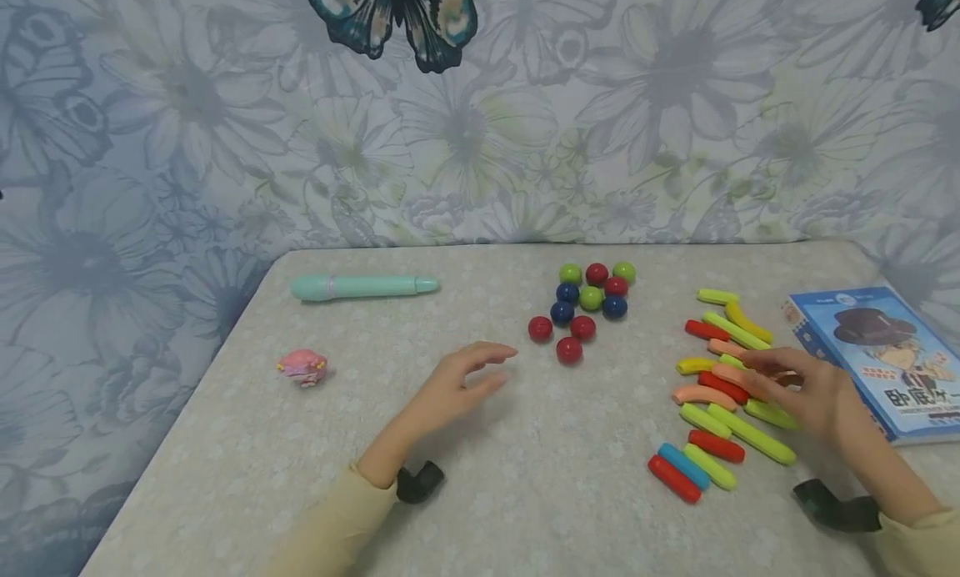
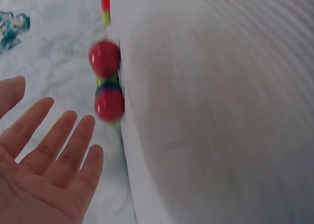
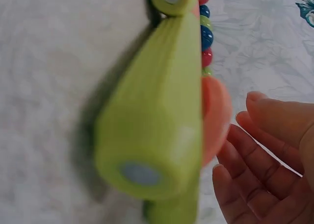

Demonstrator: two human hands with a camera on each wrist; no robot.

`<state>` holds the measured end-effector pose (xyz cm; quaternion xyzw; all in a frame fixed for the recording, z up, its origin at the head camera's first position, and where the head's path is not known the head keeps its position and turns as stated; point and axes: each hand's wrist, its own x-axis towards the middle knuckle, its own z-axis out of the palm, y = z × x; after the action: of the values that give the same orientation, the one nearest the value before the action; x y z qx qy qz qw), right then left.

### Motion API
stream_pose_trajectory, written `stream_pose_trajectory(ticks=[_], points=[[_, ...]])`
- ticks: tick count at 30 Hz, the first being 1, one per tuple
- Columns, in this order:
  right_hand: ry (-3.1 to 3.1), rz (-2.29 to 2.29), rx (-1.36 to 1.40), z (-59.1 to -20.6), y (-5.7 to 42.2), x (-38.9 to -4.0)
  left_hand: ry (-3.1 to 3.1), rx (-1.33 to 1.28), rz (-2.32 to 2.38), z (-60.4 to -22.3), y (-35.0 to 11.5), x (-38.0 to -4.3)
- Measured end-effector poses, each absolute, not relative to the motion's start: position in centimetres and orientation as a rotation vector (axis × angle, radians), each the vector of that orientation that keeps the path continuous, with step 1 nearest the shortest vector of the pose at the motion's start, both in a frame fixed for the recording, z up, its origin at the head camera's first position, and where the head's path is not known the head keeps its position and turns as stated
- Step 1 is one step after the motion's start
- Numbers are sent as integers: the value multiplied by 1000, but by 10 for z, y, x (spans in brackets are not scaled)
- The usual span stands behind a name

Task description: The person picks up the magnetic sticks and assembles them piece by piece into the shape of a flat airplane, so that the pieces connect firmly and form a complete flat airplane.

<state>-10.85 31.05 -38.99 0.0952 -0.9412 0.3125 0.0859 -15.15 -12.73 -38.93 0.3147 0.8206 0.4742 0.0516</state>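
My right hand [image 1: 813, 398] is over a spread of short coloured rods at the table's right, its thumb and fingers bent loosely with a gap between them. Beside its fingertips in the right wrist view is a curved orange rod [image 3: 216, 121]. Large in front of that view, a blurred light-green rod [image 3: 147, 126] shows a greyish disc in its end. My left hand [image 1: 450, 389] hovers over the middle of the table, fingers extended and holding nothing. Red balls [image 2: 109, 104] show beyond its fingertips in the left wrist view. Several red, green and blue balls [image 1: 591, 298] cluster at the back.
A blue illustrated box [image 1: 892, 360] lies right of the right hand. At the back left is a mint-green tube-shaped thing [image 1: 360, 287], with a small pink figure [image 1: 302, 366] nearer. Red [image 1: 675, 479] and blue [image 1: 684, 465] rods lie at the front. Patterned fabric [image 1: 465, 135] rises behind the table.
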Motion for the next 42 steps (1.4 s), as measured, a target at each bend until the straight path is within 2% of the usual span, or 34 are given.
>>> stream_pose_trajectory(ticks=[10,20,31,42], points=[[-2663,883,370,-408,310,-111,2195,1037,1442,-390,-30,-164],[-2540,852,467,-412,306,-111,2204,865,1370,-396,52,-175],[-2620,906,350,-412,304,-112,2408,691,1253,-401,83,-170],[-2537,874,410,-418,304,-111,2634,706,888,-397,101,-160]])
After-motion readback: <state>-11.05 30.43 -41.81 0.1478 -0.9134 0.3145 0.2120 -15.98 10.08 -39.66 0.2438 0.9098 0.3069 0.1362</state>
